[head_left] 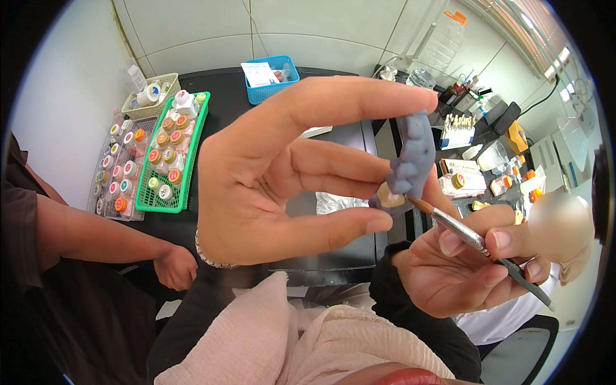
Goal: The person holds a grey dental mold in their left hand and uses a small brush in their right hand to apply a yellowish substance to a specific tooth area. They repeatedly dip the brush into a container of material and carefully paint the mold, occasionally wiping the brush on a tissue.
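Observation:
My left hand (256, 173) is raised in front of me, gripping a blue-grey dental model (412, 154) between thumb and fingers. The model is held on end, its row of teeth facing left. At its lower end sits a cream-coloured tooth crown (389, 195), just above my thumb. My right hand (443, 269) is closed around a slim brush (461, 231) with a silver ferrule and a dark handle. Its brown pointed tip is right beside the crown; whether it touches I cannot tell.
On the black table (224, 96), a green basket (204, 122) of small jars stands left beside a clear tray (128, 215) of more jars. A blue basket (260, 95) is at the back. Another person's hand (174, 266) is at left; someone in white (500, 321) sits right.

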A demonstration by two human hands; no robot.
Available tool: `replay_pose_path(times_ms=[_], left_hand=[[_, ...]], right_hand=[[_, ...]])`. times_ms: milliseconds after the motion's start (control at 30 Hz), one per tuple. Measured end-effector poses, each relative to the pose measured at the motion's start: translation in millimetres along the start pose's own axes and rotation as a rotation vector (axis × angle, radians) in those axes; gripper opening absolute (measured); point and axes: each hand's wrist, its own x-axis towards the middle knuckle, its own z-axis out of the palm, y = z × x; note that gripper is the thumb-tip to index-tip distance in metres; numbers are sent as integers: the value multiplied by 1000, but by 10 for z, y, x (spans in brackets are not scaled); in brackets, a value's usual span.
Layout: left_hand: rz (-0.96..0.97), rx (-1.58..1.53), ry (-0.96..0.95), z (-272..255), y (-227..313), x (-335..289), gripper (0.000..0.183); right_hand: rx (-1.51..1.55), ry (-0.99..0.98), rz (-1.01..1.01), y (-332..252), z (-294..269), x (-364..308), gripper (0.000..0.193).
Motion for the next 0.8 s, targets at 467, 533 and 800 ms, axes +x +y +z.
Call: replay_pose_path(times_ms=[467,533,800], left_hand=[[-52,6,27,4,35,2,73],[-46,9,26,-1,40,0,73],[-38,44,63,13,17,-4,72]], right_hand=[[-130,128,-116,57,171,41,12],[-151,144,-133,63,207,56,12],[-151,189,-163,20,168,25,11]])
